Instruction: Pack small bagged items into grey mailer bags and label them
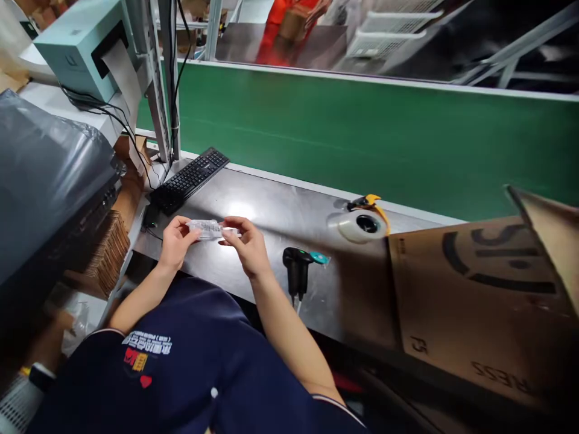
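Clamped fingertips of the left hand point(174, 242) and right hand point(249, 246) grip opposite ends of a small clear packet point(205, 229), above the counter point(275, 208) towards its near left corner. To me it looks light, slick and soft, best held by its ends. A keyboard point(192, 179) occupies the far left corner.

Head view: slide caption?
Left hand and right hand hold a small clear packet over a metal bench, keyboard and handheld scanner nearby.

Wears a navy shirt point(244, 374) with white lettering point(150, 342) and a red heart point(145, 381) beside a red-and-yellow emblem point(140, 361), pale-edged sleeves point(332, 419)
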`<state>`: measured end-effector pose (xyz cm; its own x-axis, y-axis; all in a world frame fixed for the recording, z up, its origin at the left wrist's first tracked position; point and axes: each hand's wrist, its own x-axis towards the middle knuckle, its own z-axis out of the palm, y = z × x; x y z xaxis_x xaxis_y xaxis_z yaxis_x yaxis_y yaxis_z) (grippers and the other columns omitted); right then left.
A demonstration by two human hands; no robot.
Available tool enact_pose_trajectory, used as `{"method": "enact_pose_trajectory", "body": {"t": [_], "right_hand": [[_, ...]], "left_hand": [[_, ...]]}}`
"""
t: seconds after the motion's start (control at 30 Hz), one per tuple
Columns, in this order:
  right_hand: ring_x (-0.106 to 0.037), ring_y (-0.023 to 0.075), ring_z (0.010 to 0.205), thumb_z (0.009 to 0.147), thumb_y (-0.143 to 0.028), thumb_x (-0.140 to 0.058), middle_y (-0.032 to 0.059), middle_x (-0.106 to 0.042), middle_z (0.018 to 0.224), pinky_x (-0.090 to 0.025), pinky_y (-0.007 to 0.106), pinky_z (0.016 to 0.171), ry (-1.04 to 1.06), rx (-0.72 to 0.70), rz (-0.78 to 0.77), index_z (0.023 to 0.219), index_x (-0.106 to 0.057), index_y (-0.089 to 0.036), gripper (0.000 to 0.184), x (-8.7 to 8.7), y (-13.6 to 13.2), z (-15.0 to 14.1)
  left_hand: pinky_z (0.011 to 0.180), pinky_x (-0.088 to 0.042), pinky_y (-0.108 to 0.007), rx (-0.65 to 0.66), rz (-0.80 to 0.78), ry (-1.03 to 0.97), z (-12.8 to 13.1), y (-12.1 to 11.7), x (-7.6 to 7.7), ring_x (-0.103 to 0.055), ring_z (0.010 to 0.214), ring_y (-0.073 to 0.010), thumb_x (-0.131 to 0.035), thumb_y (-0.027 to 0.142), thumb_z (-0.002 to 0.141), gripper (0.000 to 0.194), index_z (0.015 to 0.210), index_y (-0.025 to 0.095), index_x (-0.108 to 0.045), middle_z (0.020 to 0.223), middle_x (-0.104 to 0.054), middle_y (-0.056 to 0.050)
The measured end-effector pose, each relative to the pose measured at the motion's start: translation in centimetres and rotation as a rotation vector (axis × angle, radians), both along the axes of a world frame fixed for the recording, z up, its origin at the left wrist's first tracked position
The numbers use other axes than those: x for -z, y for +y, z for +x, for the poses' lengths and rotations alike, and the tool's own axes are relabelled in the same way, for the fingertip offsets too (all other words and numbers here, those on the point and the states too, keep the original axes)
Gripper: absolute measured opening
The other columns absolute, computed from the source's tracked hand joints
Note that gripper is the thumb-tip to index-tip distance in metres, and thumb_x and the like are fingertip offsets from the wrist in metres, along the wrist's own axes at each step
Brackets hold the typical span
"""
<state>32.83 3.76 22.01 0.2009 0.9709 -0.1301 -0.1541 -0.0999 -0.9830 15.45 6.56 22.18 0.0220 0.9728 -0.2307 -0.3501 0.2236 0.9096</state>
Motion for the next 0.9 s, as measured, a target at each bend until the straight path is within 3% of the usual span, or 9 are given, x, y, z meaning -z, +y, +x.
{"method": "enact_pose_trajectory", "body": {"t": [0.17,0.37,0.5,0.6,0.7,0.83,0.9], "right_hand": [[-0.064,0.0176,0.067,0.077,-0.063,-0.087,0.0003,-0.07,0.073,-0.06,0.035,0.069,-0.097,-0.037,0.034,0.081,-0.073,-0.023,0.042,-0.8,1.0,-0.1],[-0.064,0.0171,0.068,0.075,-0.063,-0.088,0.0011,-0.071,0.078,-0.062,0.036,0.07,-0.031,-0.043,-0.005,0.08,-0.073,-0.021,0.044,-0.4,2.3,1.0],[-0.064,0.0164,0.071,0.073,-0.062,-0.087,0.001,-0.072,0.082,-0.063,0.036,0.072,0.087,-0.063,-0.073,0.085,-0.073,-0.021,0.045,1.4,3.9,1.5],[-0.07,0.0174,0.077,0.075,-0.065,-0.081,0.0025,-0.076,0.095,-0.064,0.035,0.073,0.17,-0.018,-0.127,0.1,-0.073,-0.022,0.05,4.5,5.2,2.2],[-0.076,0.0207,0.088,0.076,-0.067,-0.075,0.0055,-0.077,0.105,-0.064,0.035,0.076,0.132,0.092,-0.204,0.11,-0.069,-0.024,0.056,9.4,5.4,3.2],[-0.076,0.0257,0.082,0.072,-0.068,-0.071,0.0076,-0.077,0.092,-0.064,0.041,0.073,-0.117,0.059,-0.37,0.098,-0.065,-0.024,0.052,16.3,3.0,3.9],[-0.075,0.0271,0.077,0.072,-0.066,-0.071,0.0058,-0.074,0.08,-0.063,0.043,0.07,-0.224,-0.022,-0.398,0.088,-0.062,-0.027,0.043,18.8,1.3,4.0]], "left_hand": [[0.071,-0.055,-0.026,0.013,0.036,-0.007,0.2,0.5,-0.2,-0.067,0.075,-0.0133,-0.098,0.033,0.06,0.046,0.087,0.02,-0.063,0.084,-0.073,0.001],[0.064,-0.055,-0.024,0.069,-0.097,-0.119,0.9,1.8,0.1,-0.067,0.072,-0.0132,-0.094,0.036,0.06,0.043,0.086,0.019,-0.064,0.082,-0.071,0.001],[0.067,-0.056,-0.025,0.036,-0.117,-0.125,1.3,3.2,1.4,-0.068,0.073,-0.0133,-0.094,0.037,0.061,0.042,0.085,0.02,-0.063,0.082,-0.071,0.002],[0.068,-0.057,-0.026,-0.002,-0.145,-0.124,1.1,4.5,2.6,-0.067,0.072,-0.0129,-0.095,0.037,0.059,0.043,0.082,0.019,-0.064,0.08,-0.071,0.001],[0.069,-0.058,-0.027,-0.042,-0.169,-0.133,0.6,5.7,3.5,-0.069,0.072,-0.0128,-0.096,0.036,0.057,0.044,0.08,0.019,-0.062,0.078,-0.071,0.002],[0.069,-0.059,-0.026,-0.066,-0.187,-0.119,-0.2,6.9,4.1,-0.069,0.071,-0.0125,-0.097,0.037,0.056,0.046,0.077,0.019,-0.06,0.075,-0.071,0.002],[0.069,-0.059,-0.027,-0.069,-0.199,-0.101,-0.5,7.5,4.3,-0.07,0.071,-0.0129,-0.098,0.038,0.055,0.047,0.076,0.018,-0.061,0.075,-0.072,0.001]]}}
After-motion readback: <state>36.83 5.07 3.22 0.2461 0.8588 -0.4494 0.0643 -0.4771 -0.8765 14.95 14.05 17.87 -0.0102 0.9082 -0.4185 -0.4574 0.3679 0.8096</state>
